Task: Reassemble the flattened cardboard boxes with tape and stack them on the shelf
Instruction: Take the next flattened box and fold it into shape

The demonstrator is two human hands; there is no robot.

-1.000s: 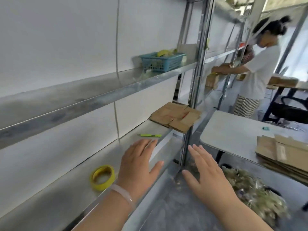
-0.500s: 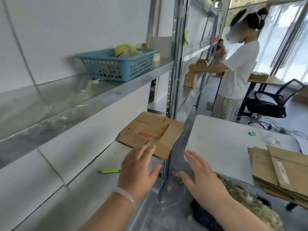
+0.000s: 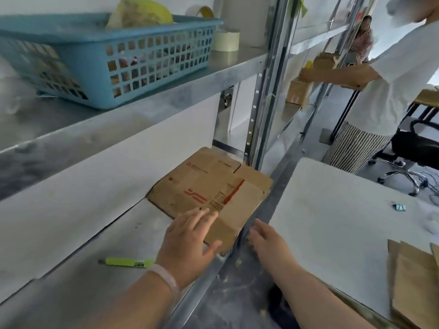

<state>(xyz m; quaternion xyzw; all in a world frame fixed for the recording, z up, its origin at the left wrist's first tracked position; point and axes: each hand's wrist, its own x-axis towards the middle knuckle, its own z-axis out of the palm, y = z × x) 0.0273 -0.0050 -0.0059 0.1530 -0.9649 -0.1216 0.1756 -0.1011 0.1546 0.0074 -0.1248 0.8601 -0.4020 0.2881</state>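
Closer now: left hand has reached box, fingers spread over its near edge, gripping nothing. Right hand open, empty, just off shelf front. Box lies flat on lower shelf; green pen beside left wrist.

Both forearms are bare as far as they show. At the wrist of the left hand sits one worn thing — a thin, pale, milky band. The right hand and its wrist are bare.
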